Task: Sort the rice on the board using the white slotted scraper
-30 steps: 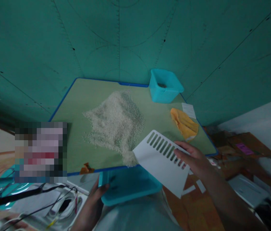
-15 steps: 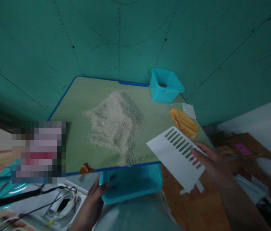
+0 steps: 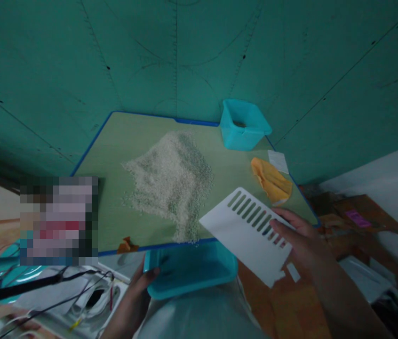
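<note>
A wide heap of pale, rice-like grains (image 3: 174,174) is spread over the green tabletop (image 3: 107,141), reaching its front edge. My right hand (image 3: 294,230) grips the right end of a white slotted plastic sheet (image 3: 244,235), which is tilted over the front right of the table. Its left corner is close to the grains at the edge. Just below that edge, my left hand (image 3: 142,282) holds a turquoise plastic bin (image 3: 192,280) by its left side, with the thumb over the rim. Hardly any contents can be made out inside it.
Another turquoise bin (image 3: 243,139) stands at the table's back right, with something dark inside. An orange cloth (image 3: 271,181) and a white paper (image 3: 278,161) lie on the right side. A blurred-out object covers the left edge. Cables and a white device (image 3: 114,296) are at lower left.
The white slotted sheet has shifted left toward the grains with my right hand. My left hand and the bin have hardly moved.
</note>
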A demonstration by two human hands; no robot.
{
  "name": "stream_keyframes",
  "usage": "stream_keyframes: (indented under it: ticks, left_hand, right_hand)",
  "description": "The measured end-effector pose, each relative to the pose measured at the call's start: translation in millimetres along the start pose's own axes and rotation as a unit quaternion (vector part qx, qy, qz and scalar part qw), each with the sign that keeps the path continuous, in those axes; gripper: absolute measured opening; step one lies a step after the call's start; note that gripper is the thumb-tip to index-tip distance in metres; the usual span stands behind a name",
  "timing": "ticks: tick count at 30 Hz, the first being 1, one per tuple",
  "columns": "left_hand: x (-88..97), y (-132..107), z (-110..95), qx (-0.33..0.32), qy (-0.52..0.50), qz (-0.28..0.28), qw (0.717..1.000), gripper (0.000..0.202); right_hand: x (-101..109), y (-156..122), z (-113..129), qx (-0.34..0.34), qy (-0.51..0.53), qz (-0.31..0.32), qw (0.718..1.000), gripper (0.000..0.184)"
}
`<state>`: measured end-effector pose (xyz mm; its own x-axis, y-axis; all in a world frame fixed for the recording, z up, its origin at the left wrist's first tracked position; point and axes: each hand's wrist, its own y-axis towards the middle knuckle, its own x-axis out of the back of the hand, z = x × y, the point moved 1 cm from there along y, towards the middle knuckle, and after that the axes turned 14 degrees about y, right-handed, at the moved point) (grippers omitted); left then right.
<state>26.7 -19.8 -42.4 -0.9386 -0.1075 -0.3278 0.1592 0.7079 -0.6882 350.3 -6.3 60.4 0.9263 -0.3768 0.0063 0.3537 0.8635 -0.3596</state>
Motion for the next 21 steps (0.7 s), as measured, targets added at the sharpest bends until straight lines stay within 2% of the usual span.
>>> stream_keyframes:
  ticks: [4, 7, 9, 16, 21]
  left_hand:
    - [10.3, 7.0, 7.5, -0.004, -0.009, -0.030, 0.999, 0.066]
    - [20.1, 10.9, 11.0, -0.003, 0.007, -0.067, 0.998, 0.070]
    - [24.1, 9.1, 10.1, -0.006, 0.003, -0.072, 0.997, 0.073]
    - [23.9, -7.6, 0.5, -0.010, -0.011, -0.067, 0.998, 0.064]
    - [26.7, -5.8, 2.8, -0.004, -0.007, -0.040, 0.999, 0.068]
  right_hand:
    - [-2.3, 30.1, 5.6, 0.033, 0.011, 0.012, 0.999, 0.049]
    - [-14.0, 44.0, 12.3, 0.042, 0.002, 0.044, 0.998, 0.043]
    - [-23.0, 47.4, 16.0, 0.040, -0.013, 0.066, 0.997, 0.039]
    - [-34.1, 37.1, 10.9, -0.013, -0.031, 0.105, 0.994, 0.045]
    - [-34.1, 18.4, 5.3, -0.045, -0.038, 0.127, 0.990, 0.036]
